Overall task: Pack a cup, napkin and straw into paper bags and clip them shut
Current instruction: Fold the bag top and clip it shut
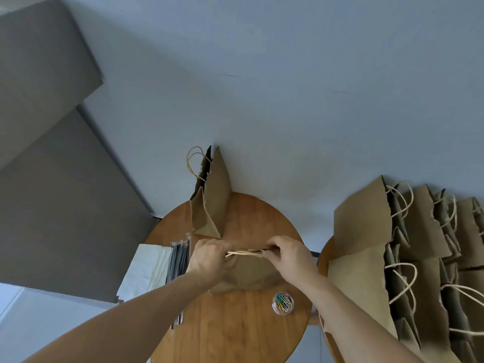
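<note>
Single head-worn view (wide-angle), looking forward and steeply down onto a round wooden table [235,336] by a pale wall [288,74]; table low in frame, wall above; left hand [209,260] and right hand [290,258] close below the lens, near mid-frame.

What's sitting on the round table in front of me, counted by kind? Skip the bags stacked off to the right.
Paper bags: 2 (held bag, far bag)
Paper clip tub: 1
Napkin pile: 1
Straw bundle: 1
Total: 5
</note>
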`<state>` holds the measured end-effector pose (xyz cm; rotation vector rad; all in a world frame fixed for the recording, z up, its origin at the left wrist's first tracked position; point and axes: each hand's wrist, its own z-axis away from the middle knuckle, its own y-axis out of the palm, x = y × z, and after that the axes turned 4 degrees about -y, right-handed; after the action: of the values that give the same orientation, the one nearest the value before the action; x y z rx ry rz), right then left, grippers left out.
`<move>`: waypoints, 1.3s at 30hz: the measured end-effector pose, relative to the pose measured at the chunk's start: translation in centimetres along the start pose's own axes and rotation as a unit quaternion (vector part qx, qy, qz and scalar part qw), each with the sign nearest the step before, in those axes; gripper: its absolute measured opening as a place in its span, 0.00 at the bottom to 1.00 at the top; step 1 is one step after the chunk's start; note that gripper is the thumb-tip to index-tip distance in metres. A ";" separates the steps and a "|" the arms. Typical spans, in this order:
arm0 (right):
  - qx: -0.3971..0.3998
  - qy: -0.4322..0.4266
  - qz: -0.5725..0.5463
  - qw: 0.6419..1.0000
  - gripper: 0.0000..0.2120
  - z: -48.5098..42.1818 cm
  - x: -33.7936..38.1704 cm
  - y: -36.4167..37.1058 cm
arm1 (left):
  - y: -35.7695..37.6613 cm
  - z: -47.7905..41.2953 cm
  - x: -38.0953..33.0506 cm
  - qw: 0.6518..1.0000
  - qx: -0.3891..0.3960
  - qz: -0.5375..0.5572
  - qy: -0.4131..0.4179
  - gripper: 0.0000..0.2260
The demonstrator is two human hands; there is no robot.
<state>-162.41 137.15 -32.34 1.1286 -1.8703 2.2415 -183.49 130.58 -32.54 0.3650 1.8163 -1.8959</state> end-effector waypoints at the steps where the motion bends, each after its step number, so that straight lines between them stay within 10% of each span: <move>1: -0.041 0.004 -0.026 0.999 0.12 0.4 -0.3 -0.2 | -0.2 -0.1 0.2 1.000 0.009 -0.003 0.007 0.03; 5: -0.211 0.106 -0.086 0.968 0.08 3.1 -3.0 0.0 | -0.4 -0.6 0.4 0.999 0.030 0.009 0.018 0.10; 14: 0.179 0.216 0.035 0.959 0.10 6.9 -8.5 8.6 | 0.8 -1.8 0.3 0.999 0.019 -0.023 -0.036 0.14; 39: 0.206 0.217 0.130 0.945 0.11 7.0 -8.5 11.9 | -0.1 -1.2 -0.2 0.997 0.057 -0.010 -0.054 0.12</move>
<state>-157.80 131.33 -46.74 0.3495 -1.4832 2.8204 -183.53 131.83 -32.45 0.2781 1.6526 -1.9970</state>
